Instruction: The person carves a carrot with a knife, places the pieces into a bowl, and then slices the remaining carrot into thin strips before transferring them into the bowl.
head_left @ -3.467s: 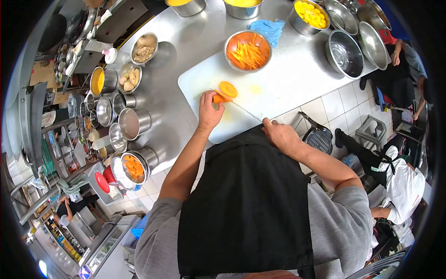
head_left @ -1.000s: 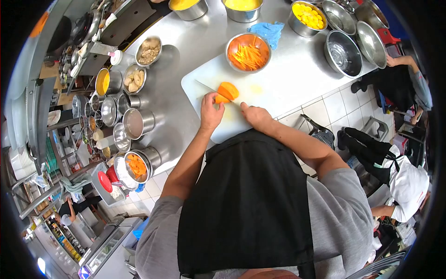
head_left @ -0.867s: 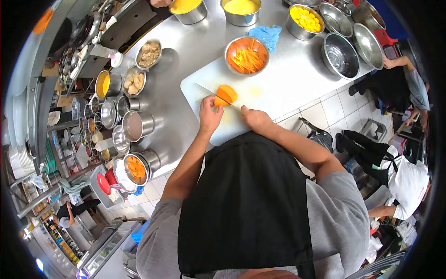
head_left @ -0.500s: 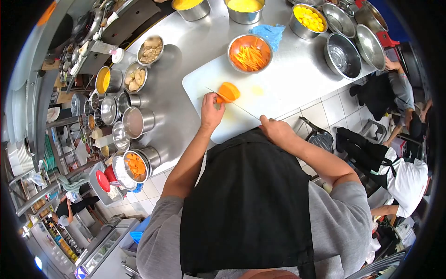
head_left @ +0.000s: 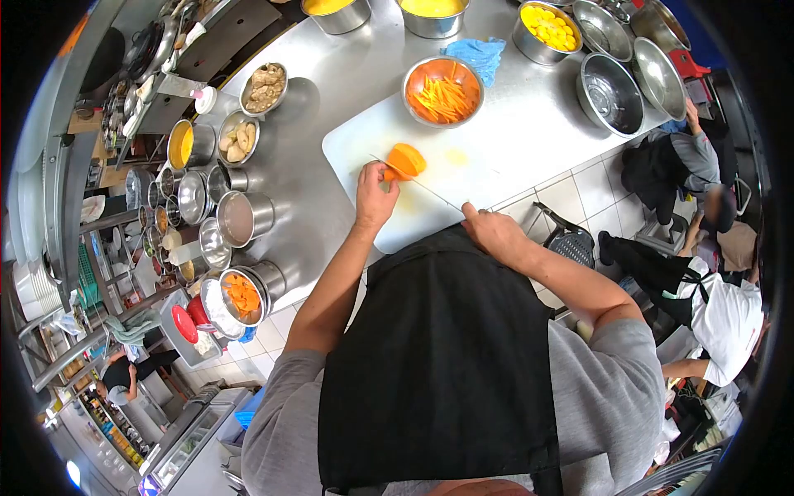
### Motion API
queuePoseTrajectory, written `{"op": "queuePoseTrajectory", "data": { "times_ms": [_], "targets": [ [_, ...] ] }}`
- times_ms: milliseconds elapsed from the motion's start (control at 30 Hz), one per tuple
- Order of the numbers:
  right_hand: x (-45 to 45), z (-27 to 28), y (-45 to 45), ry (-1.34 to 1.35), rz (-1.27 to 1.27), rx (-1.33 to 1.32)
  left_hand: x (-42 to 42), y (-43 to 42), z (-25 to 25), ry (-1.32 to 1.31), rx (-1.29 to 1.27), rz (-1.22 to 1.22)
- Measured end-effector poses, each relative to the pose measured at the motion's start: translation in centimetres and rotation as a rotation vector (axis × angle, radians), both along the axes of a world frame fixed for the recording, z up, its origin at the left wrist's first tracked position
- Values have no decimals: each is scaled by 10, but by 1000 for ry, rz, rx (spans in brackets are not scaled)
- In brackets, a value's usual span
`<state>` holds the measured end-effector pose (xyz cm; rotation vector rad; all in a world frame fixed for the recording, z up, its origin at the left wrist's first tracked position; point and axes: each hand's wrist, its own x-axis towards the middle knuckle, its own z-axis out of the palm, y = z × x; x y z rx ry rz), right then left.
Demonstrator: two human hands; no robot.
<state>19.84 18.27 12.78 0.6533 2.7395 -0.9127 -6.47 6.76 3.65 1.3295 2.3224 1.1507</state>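
A thick orange vegetable piece point(head_left: 408, 159), carrot by its look, lies on the white cutting board point(head_left: 351, 140). The thin knife point(head_left: 434, 197) runs diagonally across the board, its blade against the near side of that piece. My left hand point(head_left: 376, 198) has its fingers closed at the piece's near left end, beside the blade. At the board's near right edge, my right hand point(head_left: 495, 233) grips the knife's handle, which is mostly hidden in the fist. Just beyond the board's far edge sits a steel bowl point(head_left: 408, 97) of orange strips point(head_left: 447, 99).
A blue cloth point(head_left: 478, 58) lies behind the strip bowl. Steel bowls and pots crowd the table's left side, including a bowl of peeled pieces point(head_left: 238, 142). Yellow balls fill a bowl point(head_left: 536, 51) at the far right. A co-worker in a white shirt point(head_left: 728, 326) stands at right.
Both my hands, the knife and the orange piece hold almost the same position. The whole view has shifted slightly. Co-workers at the right have moved a little.
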Motion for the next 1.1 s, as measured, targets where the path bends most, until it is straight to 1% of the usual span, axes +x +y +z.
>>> {"op": "queuePoseTrajectory", "data": {
  "times_ms": [133, 200, 333, 400, 533, 600, 833, 900, 1033, 1100],
  "targets": [
    [-7, -1, 2, 40, 9, 0, -3, 0, -3, -5, -12, 0],
    [-14, -5, 3, 47, 15, -46, -2, 0, -3, -20, -32, 6],
    [-28, -17, 4, 58, 22, -55, -2, 0, -4, -21, -34, 14],
    [-36, -24, 5, 117, 39, -59, -3, 0, -5, -33, -25, 7],
    [-51, -37, 5, 81, 35, -66, -2, -2, -4, -47, -19, 13],
    [-57, -44, 6, 51, 16, -87, -1, -2, -3, -120, -35, 16],
    [-85, -71, 4, 23, -22, -112, 1, -4, -5, -33, -2, 5],
    [-94, -78, 4, -42, -37, -99, 0, -2, -5, -58, 17, 8],
    [-90, -83, 3, -14, -47, -85, 3, -4, -5, -119, 14, 40],
    [-87, -80, 3, 50, -37, -36, 3, -4, -5, -125, 16, 72]
  ]
}}
